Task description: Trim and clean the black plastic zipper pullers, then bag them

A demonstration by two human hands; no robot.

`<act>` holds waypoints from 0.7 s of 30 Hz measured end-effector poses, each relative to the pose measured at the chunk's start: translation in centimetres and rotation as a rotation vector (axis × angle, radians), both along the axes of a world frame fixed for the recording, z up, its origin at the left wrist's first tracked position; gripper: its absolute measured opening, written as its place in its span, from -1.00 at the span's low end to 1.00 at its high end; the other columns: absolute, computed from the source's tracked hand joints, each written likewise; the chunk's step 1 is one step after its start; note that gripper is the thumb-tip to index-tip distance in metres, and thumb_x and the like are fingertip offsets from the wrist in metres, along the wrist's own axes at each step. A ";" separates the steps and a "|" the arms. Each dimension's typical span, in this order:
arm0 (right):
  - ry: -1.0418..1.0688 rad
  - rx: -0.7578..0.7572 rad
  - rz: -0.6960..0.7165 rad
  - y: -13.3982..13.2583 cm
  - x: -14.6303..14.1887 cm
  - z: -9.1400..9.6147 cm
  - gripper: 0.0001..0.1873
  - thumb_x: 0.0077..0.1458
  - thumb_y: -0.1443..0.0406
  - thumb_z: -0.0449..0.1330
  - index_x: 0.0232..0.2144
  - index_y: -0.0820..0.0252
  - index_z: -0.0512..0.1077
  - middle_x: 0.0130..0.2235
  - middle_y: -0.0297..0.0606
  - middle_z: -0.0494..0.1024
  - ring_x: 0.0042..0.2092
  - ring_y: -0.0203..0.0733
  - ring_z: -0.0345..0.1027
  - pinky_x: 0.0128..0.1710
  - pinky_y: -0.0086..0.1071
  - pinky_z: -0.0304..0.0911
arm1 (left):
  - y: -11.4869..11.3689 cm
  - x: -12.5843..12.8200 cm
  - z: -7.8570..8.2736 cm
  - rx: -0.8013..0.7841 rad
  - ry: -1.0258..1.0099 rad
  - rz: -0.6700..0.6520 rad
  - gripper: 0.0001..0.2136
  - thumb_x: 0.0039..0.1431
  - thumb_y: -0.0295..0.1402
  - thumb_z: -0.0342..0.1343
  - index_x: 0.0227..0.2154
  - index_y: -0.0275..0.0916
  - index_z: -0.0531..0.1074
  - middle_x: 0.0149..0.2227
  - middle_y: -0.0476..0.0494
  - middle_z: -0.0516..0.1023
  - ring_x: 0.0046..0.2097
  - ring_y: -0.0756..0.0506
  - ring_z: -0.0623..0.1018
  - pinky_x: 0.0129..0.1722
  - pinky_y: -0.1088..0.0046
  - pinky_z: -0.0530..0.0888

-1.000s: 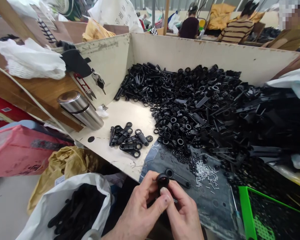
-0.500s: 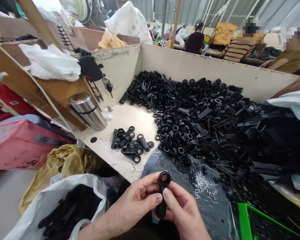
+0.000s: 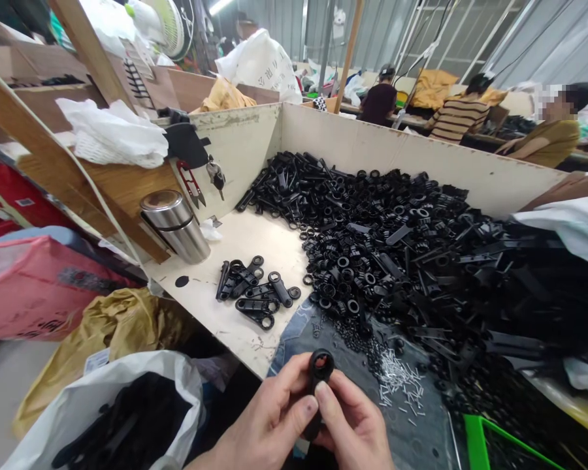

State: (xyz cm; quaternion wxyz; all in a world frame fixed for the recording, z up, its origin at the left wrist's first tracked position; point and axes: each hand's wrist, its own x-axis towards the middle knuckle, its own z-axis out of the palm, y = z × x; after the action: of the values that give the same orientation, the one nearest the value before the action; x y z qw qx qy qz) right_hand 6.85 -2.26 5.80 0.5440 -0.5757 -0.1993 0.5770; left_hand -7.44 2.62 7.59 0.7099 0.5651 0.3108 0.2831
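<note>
Black ring-ended part [image 3: 315,381], between both hands [image 3: 277,414] [image 3: 355,418]

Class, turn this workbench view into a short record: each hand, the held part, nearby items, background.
Left hand: grips held part
Right hand: grips same part
Held part: black, ring-ended
Dark mat: silver pins on it
Left side: steel flask, small black group
Farther: large black heap
Background: people beyond back panel

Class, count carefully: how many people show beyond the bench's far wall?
3. Beyond the far wall, left to right: a person in dark, a person in stripes, a person in mustard. Others may be hidden.
</note>
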 end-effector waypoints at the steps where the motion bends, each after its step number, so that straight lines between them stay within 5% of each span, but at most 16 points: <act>1: 0.006 -0.001 -0.003 0.0 0.0 0.0 -0.50 -0.08 -0.06 0.47 -0.19 0.12 0.67 -0.35 -0.20 0.64 -0.33 -0.09 0.54 -0.53 -0.43 0.46 | 0.1 -0.1 0.1 0.051 0.022 -0.019 -0.54 0.46 -0.19 -0.02 0.36 -0.05 0.19 0.21 -0.23 0.52 0.26 -0.22 0.46 0.21 0.29 0.45; 11: -0.059 0.085 0.035 -0.3 0.3 -0.8 -0.56 0.01 -0.05 0.42 -0.15 0.06 0.67 -0.35 -0.24 0.63 -0.37 -0.19 0.49 -0.46 -0.47 0.43 | 0.2 0.1 -0.3 0.192 0.111 -0.028 -0.55 0.49 -0.22 -0.10 0.38 -0.07 0.14 0.25 -0.20 0.48 0.19 -0.17 0.52 0.18 0.40 0.46; 21: -0.208 0.157 -0.006 -1.3 0.0 -0.5 -0.67 0.12 0.04 0.35 -0.16 0.08 0.67 -0.17 -0.19 0.63 -0.19 -0.11 0.53 -0.31 -0.45 0.46 | -1.2 -0.5 -1.3 0.322 0.321 -0.002 -0.57 0.47 -0.28 -0.09 0.35 -0.04 0.21 0.30 -0.13 0.44 0.22 -0.14 0.51 0.19 0.45 0.45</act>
State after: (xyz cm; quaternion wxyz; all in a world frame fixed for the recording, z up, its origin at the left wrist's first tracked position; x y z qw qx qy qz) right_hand 6.81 -3.52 5.29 0.5655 -0.5888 -0.2973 0.4951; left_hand -7.96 1.42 6.34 0.5522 0.7092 0.3700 0.2349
